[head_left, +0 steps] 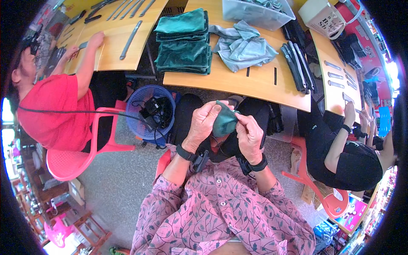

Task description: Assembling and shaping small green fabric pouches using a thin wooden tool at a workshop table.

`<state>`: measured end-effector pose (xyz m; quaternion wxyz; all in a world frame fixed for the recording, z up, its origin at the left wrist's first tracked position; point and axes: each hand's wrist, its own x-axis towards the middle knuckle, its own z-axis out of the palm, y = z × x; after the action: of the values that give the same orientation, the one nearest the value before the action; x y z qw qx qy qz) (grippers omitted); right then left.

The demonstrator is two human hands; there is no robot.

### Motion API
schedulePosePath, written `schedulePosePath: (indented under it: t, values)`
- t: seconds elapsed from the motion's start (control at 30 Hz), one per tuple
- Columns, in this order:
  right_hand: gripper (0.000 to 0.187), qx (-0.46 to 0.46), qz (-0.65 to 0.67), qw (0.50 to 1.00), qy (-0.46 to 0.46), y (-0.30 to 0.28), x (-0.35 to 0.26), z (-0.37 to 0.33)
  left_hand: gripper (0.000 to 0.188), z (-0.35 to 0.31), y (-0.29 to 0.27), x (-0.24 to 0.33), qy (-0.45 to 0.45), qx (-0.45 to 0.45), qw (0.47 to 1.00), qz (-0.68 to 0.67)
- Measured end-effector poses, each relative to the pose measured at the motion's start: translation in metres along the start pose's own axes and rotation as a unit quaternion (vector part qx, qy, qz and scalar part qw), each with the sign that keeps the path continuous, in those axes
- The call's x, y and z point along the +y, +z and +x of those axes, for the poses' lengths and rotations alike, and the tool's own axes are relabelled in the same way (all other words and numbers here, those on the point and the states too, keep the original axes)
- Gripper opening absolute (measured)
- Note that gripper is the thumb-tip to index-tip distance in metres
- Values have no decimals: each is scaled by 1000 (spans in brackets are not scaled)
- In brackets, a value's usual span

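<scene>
A small dark green velvety cloth piece (224, 122), like a pouch, is stretched between my two hands above my lap. My left hand (201, 122) pinches its upper left edge between thumb and fingers. On the other side, my right hand (250, 134) grips the upper right corner with closed fingers. The lower part of the cloth hangs between them. Just beyond, on the wooden table (204, 85), lies a stack of folded green velvety cloth pieces (182, 55). A crumpled heap of paler grey-green cloth (244, 49) sits to its right.
A translucent plastic bin (259, 17) of cloth stands at the table's back, with dark strip bundles (297, 68) to the right. A blue basket (132, 119) of black items is on the floor at left. People work at left (55, 112) and right (357, 157).
</scene>
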<state>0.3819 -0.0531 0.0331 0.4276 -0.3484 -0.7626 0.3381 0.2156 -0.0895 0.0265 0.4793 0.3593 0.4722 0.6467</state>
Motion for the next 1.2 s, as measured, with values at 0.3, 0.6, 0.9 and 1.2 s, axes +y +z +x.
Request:
schedulePosePath:
  t: [0.3, 0.6, 0.9, 1.2]
  values:
    - [69, -49, -11, 997, 67, 0, 0, 0, 22, 4, -4, 13, 50, 118, 985, 119]
    - [86, -156, -26, 987, 37, 0, -4, -2, 24, 21, -17, 31, 59, 25, 975, 215]
    - [47, -227, 133, 965, -12, -20, -11, 13, 30, 38, -34, 13, -135, -81, 984, 81]
    - [34, -140, 405, 867, 255, -19, 14, -3, 54, 17, -12, 6, 7, -106, 981, -162]
